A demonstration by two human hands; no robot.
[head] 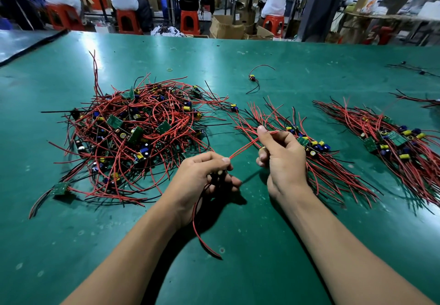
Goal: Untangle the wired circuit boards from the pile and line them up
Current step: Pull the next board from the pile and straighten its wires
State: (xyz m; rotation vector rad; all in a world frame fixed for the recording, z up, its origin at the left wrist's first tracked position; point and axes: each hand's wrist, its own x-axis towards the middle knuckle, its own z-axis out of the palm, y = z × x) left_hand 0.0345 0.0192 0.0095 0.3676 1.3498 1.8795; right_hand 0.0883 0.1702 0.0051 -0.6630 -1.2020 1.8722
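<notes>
Entry: one unit out of the pile (138, 133), leads being straightened. My left hand (202, 178) is curled shut, thumb and forefinger tip pinching the near end of the red wire pair (242, 147). The other fingers (234, 181) wrap something dark that I take to be its circuit board (217, 173), though it is mostly hidden. My right hand (283, 162) pinches the far end of the same pair between the raised thumb and curled forefinger. The pair therefore runs taut and straight from hand to hand, clear above the worktop (238, 269). Reason for the hold, as I judge it: tension takes out the kinks, so the leads will lie parallel with the ones already laid down. A loose red lead (197, 228) hangs from my left hand and trails toward me on the worktop. The pile lies to the left of my left hand, near but apart from it. The near row (316, 145) of finished boards sits just behind and to the right of my right hand, leads fanned the same way. A far row (392, 140) lies further right. A stray board (252, 78) sits alone beyond both hands. Judgement: the unit goes next to the near row, and most of the pile is not yet sorted.
</notes>
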